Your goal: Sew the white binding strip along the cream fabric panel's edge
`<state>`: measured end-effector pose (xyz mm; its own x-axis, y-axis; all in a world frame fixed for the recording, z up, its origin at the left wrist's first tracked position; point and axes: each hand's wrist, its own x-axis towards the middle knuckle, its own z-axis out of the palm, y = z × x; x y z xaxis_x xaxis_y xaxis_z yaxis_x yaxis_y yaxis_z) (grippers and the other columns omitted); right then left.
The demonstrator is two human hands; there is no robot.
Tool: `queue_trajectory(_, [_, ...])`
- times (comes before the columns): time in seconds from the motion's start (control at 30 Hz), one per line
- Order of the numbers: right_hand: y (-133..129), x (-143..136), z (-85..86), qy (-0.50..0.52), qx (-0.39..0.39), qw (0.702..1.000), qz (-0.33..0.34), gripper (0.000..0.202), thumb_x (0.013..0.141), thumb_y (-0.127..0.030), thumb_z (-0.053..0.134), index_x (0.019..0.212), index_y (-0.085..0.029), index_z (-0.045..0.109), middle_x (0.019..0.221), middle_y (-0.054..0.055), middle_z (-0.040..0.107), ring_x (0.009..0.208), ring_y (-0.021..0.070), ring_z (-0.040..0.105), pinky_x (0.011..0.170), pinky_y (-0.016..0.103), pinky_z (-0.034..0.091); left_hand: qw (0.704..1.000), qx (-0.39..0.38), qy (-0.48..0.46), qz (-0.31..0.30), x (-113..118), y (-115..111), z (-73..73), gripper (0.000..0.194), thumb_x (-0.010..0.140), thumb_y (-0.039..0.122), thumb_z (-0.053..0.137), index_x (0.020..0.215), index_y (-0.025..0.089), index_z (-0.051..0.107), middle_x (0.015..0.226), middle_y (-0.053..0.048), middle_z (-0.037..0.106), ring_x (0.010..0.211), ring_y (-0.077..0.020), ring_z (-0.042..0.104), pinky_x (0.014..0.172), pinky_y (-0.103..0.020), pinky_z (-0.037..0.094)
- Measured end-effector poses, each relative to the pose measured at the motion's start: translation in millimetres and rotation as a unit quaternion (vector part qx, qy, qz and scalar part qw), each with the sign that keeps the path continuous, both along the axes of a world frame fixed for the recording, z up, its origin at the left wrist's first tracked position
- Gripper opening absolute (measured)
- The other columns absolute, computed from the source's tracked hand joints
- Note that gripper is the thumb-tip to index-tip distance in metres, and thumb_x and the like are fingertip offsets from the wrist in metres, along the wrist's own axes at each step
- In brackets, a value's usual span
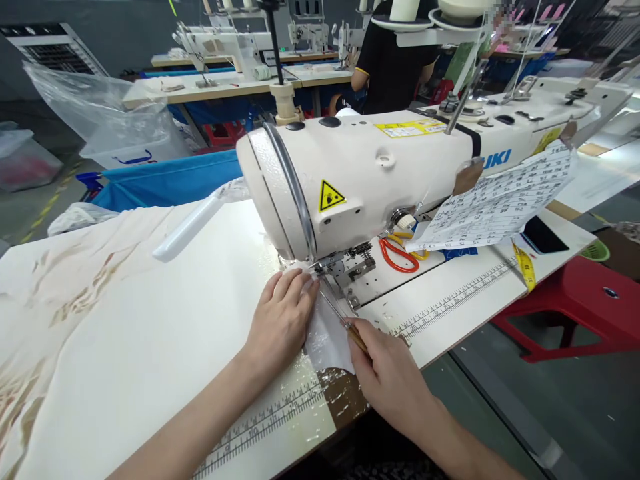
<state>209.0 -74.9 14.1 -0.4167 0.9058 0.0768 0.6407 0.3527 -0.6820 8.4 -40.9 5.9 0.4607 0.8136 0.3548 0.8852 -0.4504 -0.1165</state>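
Observation:
My left hand [286, 308] lies with its fingers flat on a small white cloth piece [327, 337], right beside the sewing machine's presser foot [320, 267]. In my right hand [387, 367] is an awl [356, 335] with a wooden handle and a thin metal shaft. Its shaft points up and left toward the needle area, over the cloth. The tip is hard to make out near my left fingertips. Above both hands is the head of the white sewing machine [350, 180].
Red-handled scissors [399, 257] lie behind the needle area. A handwritten sheet [495, 200] hangs against the machine; a yellow tape measure [523, 267] and a dark phone [545, 235] lie to the right. Pale fabric [65, 293] covers the left. A red stool [585, 300] stands right; a person [395, 63] sits beyond.

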Motion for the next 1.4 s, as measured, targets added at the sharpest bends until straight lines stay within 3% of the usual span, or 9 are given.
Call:
queue_trajectory(0.27, [-6.4, 5.0, 0.3, -0.002, 0.006, 1.0, 0.01, 0.032, 0.095, -0.015, 0.034, 0.114, -0.012, 0.06, 0.087, 0.009, 0.072, 0.073, 0.0256, 0.069, 0.06, 0.035, 0.049, 0.999, -0.024, -0.027, -0.038, 17.6, -16.7, -1.7, 0.04, 0.099, 0.026, 0.039, 0.127, 0.007, 0.059, 0.134, -0.015, 0.06, 0.131, -0.0299, 0.049, 0.112, -0.048, 0.038])
queue_trajectory(0.4, [-6.9, 19.0, 3.3, 0.016, 0.006, 1.0, -0.005, 0.03, 0.096, -0.017, 0.036, 0.115, -0.014, 0.059, 0.088, 0.007, 0.072, 0.072, 0.0222, 0.068, 0.062, 0.032, 0.049, 0.999, -0.024, -0.003, -0.031, 17.1, -16.5, -4.4, 0.04, 0.096, 0.022, 0.039, 0.128, 0.007, 0.059, 0.136, -0.015, 0.059, 0.132, -0.0304, 0.049, 0.113, -0.05, 0.037])
queue_trajectory(0.5, [-4.7, 31.3, 4.4, 0.039, -0.017, 0.999, -0.029, 0.026, 0.099, -0.022, 0.037, 0.112, -0.017, 0.059, 0.074, 0.001, 0.066, 0.061, 0.0182, 0.063, 0.058, 0.028, 0.047, 0.999, -0.024, 0.008, -0.036, 15.8, -16.6, -5.2, 0.043, 0.094, 0.018, 0.038, 0.131, 0.005, 0.057, 0.136, -0.016, 0.058, 0.132, -0.0313, 0.048, 0.113, -0.05, 0.036])
queue_trajectory(0.73, [-3.4, 42.0, 1.9, 0.103, -0.052, 0.992, -0.042, 0.021, 0.102, -0.028, 0.037, 0.105, -0.021, 0.056, 0.068, -0.002, 0.058, 0.056, 0.0153, 0.055, 0.055, 0.025, 0.044, 1.0, -0.015, 0.0, -0.025, 21.7, -21.9, -2.9, 0.043, 0.098, 0.028, 0.038, 0.129, 0.006, 0.059, 0.134, -0.016, 0.06, 0.131, -0.0305, 0.05, 0.114, -0.049, 0.035])
queue_trajectory(1.0, [-3.4, 41.9, 0.9, 0.102, -0.051, 0.993, -0.042, 0.021, 0.102, -0.028, 0.039, 0.108, -0.021, 0.057, 0.066, -0.003, 0.058, 0.054, 0.0144, 0.053, 0.052, 0.024, 0.042, 0.999, -0.014, 0.03, -0.027, 20.0, -23.0, -6.1, 0.046, 0.089, 0.009, 0.038, 0.13, 0.004, 0.057, 0.135, -0.016, 0.06, 0.129, -0.03, 0.051, 0.112, -0.049, 0.036])
queue_trajectory(1.4, [-3.3, 42.2, 1.4, 0.108, -0.058, 0.992, -0.041, 0.024, 0.103, -0.03, 0.039, 0.113, -0.021, 0.059, 0.065, -0.004, 0.056, 0.053, 0.0137, 0.051, 0.048, 0.023, 0.041, 0.998, -0.052, 0.022, -0.031, 23.1, -28.5, -3.5, 0.047, 0.093, 0.022, 0.036, 0.133, 0.005, 0.055, 0.139, -0.018, 0.055, 0.131, -0.0319, 0.049, 0.114, -0.051, 0.033])
